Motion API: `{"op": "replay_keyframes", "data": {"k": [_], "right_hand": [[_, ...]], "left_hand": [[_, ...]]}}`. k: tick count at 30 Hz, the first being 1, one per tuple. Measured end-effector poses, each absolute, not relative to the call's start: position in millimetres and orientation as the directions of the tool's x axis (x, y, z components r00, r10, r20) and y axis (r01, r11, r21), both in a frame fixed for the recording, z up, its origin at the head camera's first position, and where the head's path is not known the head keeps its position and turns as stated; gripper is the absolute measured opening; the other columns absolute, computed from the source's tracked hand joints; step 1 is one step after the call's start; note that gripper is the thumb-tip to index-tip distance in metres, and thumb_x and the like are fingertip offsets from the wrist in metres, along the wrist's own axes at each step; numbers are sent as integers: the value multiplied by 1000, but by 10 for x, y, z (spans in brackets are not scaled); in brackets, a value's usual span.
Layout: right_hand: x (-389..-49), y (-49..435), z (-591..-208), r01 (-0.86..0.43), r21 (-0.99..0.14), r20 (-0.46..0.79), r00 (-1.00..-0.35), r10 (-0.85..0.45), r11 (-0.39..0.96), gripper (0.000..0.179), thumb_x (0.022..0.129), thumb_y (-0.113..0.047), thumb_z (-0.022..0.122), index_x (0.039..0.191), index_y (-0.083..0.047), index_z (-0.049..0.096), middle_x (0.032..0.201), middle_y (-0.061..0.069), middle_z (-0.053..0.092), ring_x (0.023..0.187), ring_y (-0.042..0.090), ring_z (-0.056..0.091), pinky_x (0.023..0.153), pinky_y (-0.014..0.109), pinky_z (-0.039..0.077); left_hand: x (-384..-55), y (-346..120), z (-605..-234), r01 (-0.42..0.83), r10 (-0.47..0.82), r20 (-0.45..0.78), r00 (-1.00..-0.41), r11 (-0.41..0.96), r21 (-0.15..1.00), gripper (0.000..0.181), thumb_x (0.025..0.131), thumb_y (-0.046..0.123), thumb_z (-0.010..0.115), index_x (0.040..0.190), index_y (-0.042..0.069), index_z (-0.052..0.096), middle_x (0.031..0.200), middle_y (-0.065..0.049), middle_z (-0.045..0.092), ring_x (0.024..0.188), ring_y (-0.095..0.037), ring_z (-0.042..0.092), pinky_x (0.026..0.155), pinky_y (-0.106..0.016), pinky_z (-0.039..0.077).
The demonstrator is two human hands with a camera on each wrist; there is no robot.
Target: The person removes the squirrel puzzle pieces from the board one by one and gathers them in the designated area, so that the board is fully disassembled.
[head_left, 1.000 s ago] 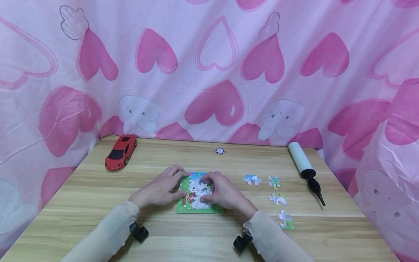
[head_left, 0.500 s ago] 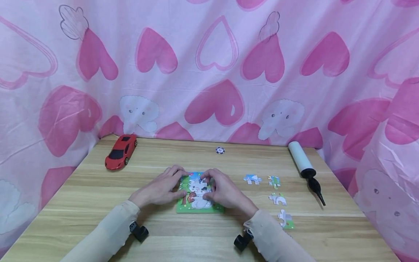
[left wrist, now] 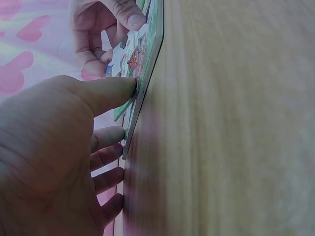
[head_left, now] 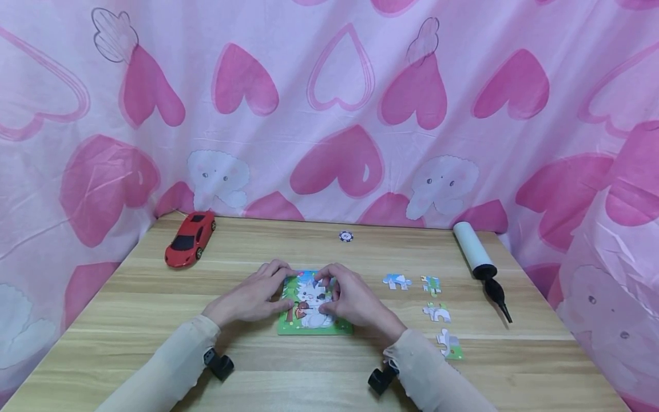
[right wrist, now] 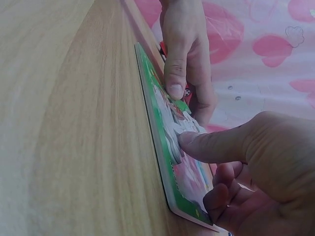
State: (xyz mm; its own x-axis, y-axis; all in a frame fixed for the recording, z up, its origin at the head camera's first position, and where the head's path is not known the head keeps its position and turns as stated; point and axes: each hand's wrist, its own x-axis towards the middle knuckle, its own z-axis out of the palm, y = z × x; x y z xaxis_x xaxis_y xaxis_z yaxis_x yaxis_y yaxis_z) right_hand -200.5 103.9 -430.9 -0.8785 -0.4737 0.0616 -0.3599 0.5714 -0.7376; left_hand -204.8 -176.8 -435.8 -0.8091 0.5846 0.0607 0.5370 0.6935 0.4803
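Observation:
A small jigsaw puzzle board (head_left: 315, 331) with a green border and a white cartoon animal lies at mid-table. My left hand (head_left: 252, 296) rests at its left side, thumb on the board's near left part and fingertips along the far edge. From the right, my right hand (head_left: 357, 300) pinches a white puzzle piece (right wrist: 191, 124) between thumb and fingers, low over the middle of the picture. In the right wrist view, a pink-printed part of the board shows below that piece. The fingers partly hide the piece in the head view.
Several loose puzzle pieces (head_left: 396, 281) lie right of the board. A red toy car (head_left: 190, 239) stands back left, a poker chip (head_left: 346, 236) at back centre. A white hand pump (head_left: 472, 249) with a black nozzle lies back right. A pink heart-print curtain (head_left: 329, 160) hangs behind.
The right thumb and the piece have shifted slightly right and away from me over the board, mostly in the first half second. The left hand has stayed still.

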Motion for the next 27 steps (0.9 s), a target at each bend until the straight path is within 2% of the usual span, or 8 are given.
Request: {"op": "replay_keyframes", "data": {"k": [13,17,20,23,27], "right_hand": [[-2023,1055,-4305,-351,-747,50,-876,-479,564,54,89,-6,95,136,-17,69,110,0,63,80,15,60,62,23,51],[-2032,1087,-4251,-324,-766,38,-885,-464,555,55,90,-8,94,138,-17,68,110,3,65,80,16,61,62,24,51],[-2036,1140,-4183,-308,-773,42,-897,-441,554,56,91,-12,94,140,-20,68,113,4,67,81,17,61,64,25,52],[-2049,1194,-4098,-314,-769,62,-904,-423,557,60,91,-14,95,145,-19,69,116,3,68,80,17,61,65,26,52],[-2086,1259,-4002,-360,-750,117,-898,-424,555,62,90,-11,95,147,-15,70,119,3,68,79,15,61,66,25,52]], "left_hand": [[-2043,-1773,-4368,549,593,62,-803,695,464,64,108,35,76,160,6,53,159,-15,47,144,-36,50,122,-63,46],[-2040,-1774,-4374,522,579,34,-815,706,478,70,107,44,75,162,8,52,161,-12,46,145,-34,48,123,-62,45],[-2036,-1771,-4368,493,563,7,-826,718,491,84,101,59,77,164,11,51,161,-10,44,146,-32,46,124,-63,45],[-2026,-1770,-4358,494,564,0,-826,722,485,101,90,71,84,165,12,50,162,-10,44,147,-33,45,124,-64,44],[-2010,-1770,-4353,504,575,-3,-818,720,478,115,80,74,90,167,12,47,163,-11,42,148,-34,44,126,-64,42]]}}
